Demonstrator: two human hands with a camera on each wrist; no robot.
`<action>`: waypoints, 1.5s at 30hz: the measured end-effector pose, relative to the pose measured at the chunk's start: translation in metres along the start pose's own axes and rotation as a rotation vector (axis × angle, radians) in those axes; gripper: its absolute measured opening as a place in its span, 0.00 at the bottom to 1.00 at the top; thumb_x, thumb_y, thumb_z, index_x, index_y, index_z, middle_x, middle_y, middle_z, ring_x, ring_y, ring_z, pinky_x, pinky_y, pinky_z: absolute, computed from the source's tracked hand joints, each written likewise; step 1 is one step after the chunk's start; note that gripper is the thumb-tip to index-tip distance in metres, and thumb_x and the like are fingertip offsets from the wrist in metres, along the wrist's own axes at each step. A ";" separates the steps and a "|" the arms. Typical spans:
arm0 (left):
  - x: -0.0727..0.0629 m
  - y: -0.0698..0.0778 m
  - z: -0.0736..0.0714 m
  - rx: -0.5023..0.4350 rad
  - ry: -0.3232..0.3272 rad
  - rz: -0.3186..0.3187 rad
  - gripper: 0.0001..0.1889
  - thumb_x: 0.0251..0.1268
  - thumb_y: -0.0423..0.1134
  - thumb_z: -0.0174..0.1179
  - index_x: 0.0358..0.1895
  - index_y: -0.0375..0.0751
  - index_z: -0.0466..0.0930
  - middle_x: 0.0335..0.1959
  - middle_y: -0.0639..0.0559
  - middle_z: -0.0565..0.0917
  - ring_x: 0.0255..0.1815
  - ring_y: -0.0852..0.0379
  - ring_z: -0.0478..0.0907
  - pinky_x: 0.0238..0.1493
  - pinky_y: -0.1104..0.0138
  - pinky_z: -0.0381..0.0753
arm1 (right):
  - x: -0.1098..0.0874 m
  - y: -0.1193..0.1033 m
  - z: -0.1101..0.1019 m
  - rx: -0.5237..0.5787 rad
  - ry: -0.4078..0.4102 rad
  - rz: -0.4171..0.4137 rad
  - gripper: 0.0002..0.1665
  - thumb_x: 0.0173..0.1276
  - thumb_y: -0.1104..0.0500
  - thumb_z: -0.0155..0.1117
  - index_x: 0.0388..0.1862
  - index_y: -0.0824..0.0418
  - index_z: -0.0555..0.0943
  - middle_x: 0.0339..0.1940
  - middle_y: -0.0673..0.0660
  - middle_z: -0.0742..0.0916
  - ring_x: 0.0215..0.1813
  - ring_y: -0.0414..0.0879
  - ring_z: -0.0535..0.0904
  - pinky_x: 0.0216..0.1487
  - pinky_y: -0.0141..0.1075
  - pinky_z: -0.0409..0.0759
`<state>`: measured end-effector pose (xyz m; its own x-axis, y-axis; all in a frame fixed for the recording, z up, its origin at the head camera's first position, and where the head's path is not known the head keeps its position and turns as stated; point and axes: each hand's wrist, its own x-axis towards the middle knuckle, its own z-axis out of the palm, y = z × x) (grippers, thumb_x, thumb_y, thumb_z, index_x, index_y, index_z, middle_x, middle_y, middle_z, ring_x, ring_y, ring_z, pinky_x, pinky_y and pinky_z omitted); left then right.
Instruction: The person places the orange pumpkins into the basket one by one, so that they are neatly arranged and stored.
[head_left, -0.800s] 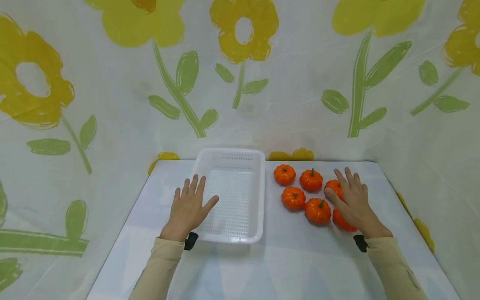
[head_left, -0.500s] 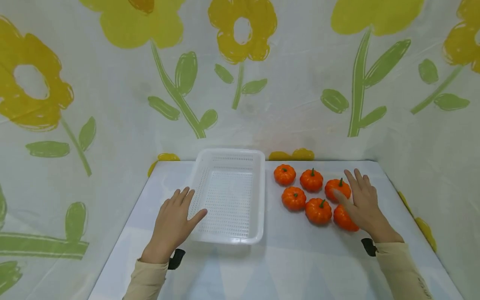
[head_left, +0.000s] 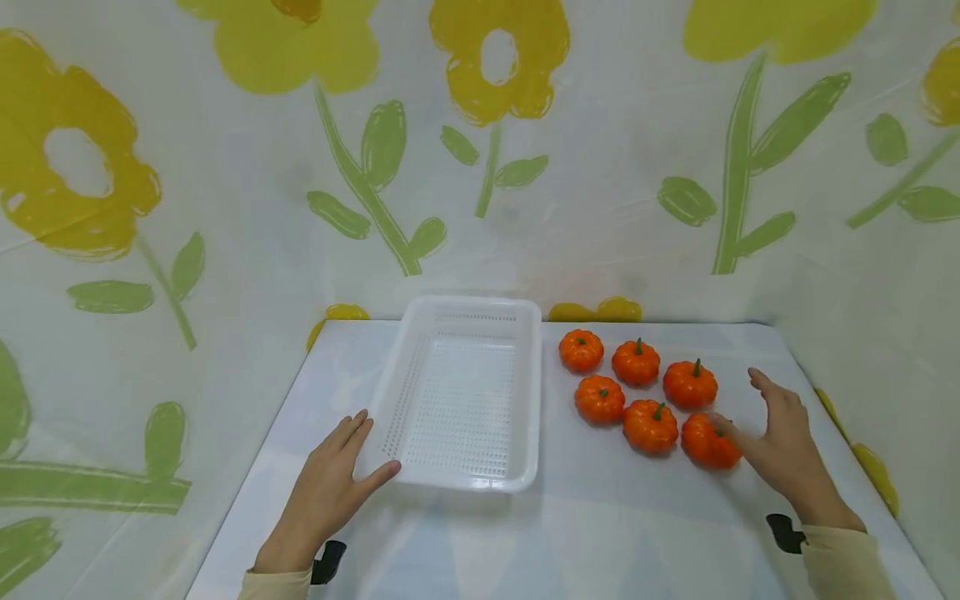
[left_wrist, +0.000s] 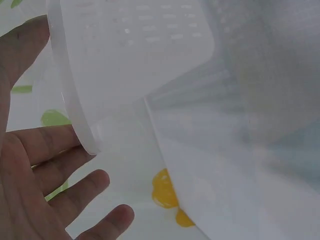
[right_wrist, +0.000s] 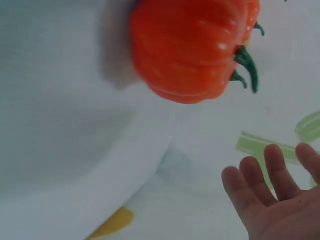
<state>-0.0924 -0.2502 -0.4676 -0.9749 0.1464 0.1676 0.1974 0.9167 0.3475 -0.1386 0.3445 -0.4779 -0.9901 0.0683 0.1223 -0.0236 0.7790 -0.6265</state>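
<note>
A white perforated plastic basket [head_left: 534,400] stands left of centre on the table in the head view. At its near left corner is my left hand [head_left: 324,492], fingers extended and thumb apart. The left wrist view has the thumb and fingers around the basket's rim [left_wrist: 82,120]; firm contact cannot be told. Several small orange pumpkins [head_left: 649,427] with green stems sit in two rows to the right of the basket. My right hand [head_left: 787,454] is beside the front right pumpkin [head_left: 705,442], thumb overlapping its edge, fingers spread. In the right wrist view the fingers are apart from the pumpkin [right_wrist: 185,50].
The white table [head_left: 570,542] meets a flower-printed cloth [head_left: 600,208] at its back and sides. A dark band [head_left: 327,562] is on the left wrist, and another dark band [head_left: 784,533] is on the right.
My left hand has drawn back toward me and left, from over the basket to its near corner. My right hand has moved right and nearer, uncovering the pumpkins. The view has shifted slightly.
</note>
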 end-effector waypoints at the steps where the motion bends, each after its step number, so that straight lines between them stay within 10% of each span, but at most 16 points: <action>1: 0.000 0.000 0.000 0.004 -0.001 0.001 0.47 0.63 0.67 0.63 0.72 0.29 0.69 0.75 0.37 0.68 0.75 0.32 0.62 0.68 0.38 0.66 | -0.003 0.002 0.002 -0.016 -0.003 0.016 0.62 0.68 0.39 0.69 0.82 0.69 0.45 0.71 0.81 0.59 0.67 0.77 0.55 0.56 0.76 0.64; 22: 0.001 0.000 0.003 0.017 0.003 -0.011 0.49 0.59 0.66 0.67 0.71 0.27 0.69 0.74 0.37 0.69 0.73 0.32 0.64 0.69 0.38 0.66 | -0.014 0.021 0.031 -0.114 -0.211 0.151 0.68 0.59 0.32 0.74 0.77 0.75 0.53 0.66 0.86 0.59 0.60 0.78 0.63 0.55 0.73 0.73; 30: 0.001 -0.001 0.002 0.009 0.006 -0.013 0.50 0.58 0.69 0.65 0.70 0.28 0.70 0.74 0.38 0.69 0.73 0.33 0.64 0.70 0.40 0.65 | -0.011 0.022 0.035 -0.125 -0.175 0.114 0.64 0.57 0.38 0.78 0.75 0.74 0.57 0.66 0.86 0.61 0.64 0.80 0.60 0.59 0.77 0.64; 45: 0.002 -0.001 0.003 0.049 0.030 0.009 0.50 0.57 0.68 0.67 0.70 0.29 0.71 0.72 0.38 0.71 0.71 0.35 0.67 0.68 0.40 0.68 | -0.010 0.001 0.019 -0.084 0.036 0.101 0.61 0.59 0.37 0.76 0.76 0.72 0.60 0.65 0.82 0.66 0.55 0.74 0.70 0.51 0.69 0.77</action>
<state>-0.0950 -0.2496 -0.4704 -0.9694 0.1445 0.1984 0.2004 0.9327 0.3000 -0.1312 0.3322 -0.4943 -0.9813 0.1700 0.0904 0.0889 0.8167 -0.5702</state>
